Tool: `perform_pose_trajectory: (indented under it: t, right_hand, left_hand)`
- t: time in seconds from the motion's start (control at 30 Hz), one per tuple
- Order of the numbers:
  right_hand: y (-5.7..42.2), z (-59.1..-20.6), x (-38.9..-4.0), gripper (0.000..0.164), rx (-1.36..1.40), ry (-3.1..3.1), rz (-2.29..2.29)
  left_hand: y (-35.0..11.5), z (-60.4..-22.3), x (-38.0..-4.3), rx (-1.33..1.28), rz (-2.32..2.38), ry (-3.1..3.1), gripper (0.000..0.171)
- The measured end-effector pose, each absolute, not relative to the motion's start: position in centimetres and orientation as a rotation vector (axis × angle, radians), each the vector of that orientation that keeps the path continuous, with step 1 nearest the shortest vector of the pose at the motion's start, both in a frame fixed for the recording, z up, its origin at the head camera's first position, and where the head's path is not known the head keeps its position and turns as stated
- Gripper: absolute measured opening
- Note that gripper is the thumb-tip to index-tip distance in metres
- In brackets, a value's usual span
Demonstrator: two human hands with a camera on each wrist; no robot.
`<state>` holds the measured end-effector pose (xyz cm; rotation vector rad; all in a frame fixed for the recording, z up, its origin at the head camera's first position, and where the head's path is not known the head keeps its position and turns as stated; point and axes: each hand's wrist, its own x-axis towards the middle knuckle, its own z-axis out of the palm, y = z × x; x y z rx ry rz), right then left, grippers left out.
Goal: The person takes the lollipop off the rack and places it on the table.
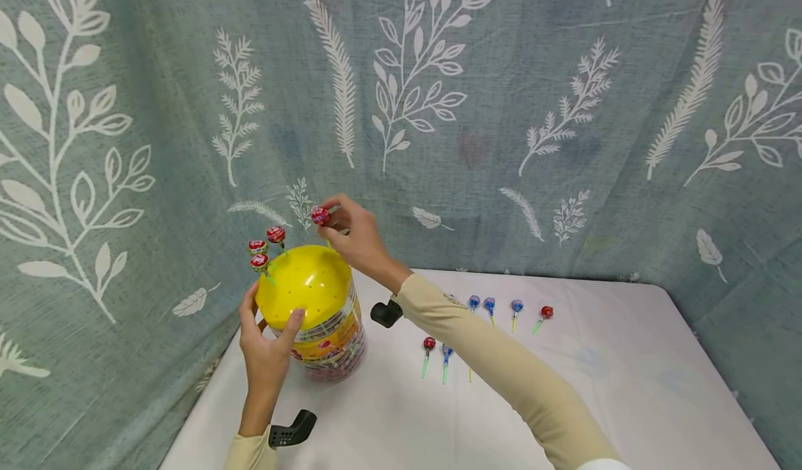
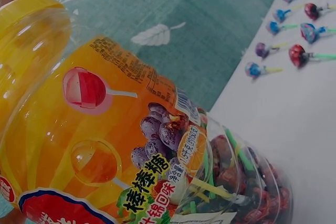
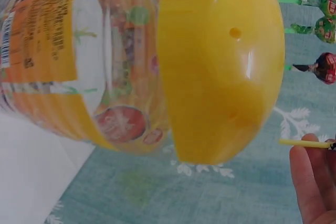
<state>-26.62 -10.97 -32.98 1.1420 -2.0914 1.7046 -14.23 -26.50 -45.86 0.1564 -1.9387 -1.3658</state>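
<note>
A clear plastic candy jar [image 1: 332,348] with an orange label stands slightly tilted in the head view, capped by a domed yellow lid [image 1: 313,282] with small holes. My left hand [image 1: 266,358] holds the jar at its lid, thumb on top and fingers at the side. Three lollipops [image 1: 276,235] stick up from the lid's left side. Above the lid's far right edge, my right hand [image 1: 360,240] pinches a red-wrapped lollipop [image 1: 320,216]. In the right wrist view, that lollipop's yellow stick [image 3: 302,143] points toward the lid, apart from it.
Several loose lollipops, among them a red one [image 1: 429,343] and a blue one [image 1: 516,306], lie on the white table [image 1: 601,386] to the jar's right. Some are partly hidden by my right sleeve. A patterned grey-green curtain [image 1: 464,198] hangs behind the table.
</note>
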Motion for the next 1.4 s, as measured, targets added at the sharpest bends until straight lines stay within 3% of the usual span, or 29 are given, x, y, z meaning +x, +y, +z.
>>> perform_pose_trajectory:
  t: [0.67, 0.97, 1.4]
  right_hand:
    - [-5.3, -32.2, -23.6, 0.026, 1.144, -2.172, 1.791]
    - [-2.9, -33.5, -23.3, 0.029, 1.158, -2.215, 1.811]
    - [0.1, -35.9, -23.2, 0.03, 1.004, -2.295, 1.903]
  left_hand:
    - [-26.4, -46.0, -14.2, 0.144, -1.372, -1.924, 0.078]
    - [-25.1, -43.8, -13.2, 0.131, -1.382, -1.915, 0.078]
    - [-26.3, -46.1, -14.4, 0.141, -1.373, -1.913, 0.078]
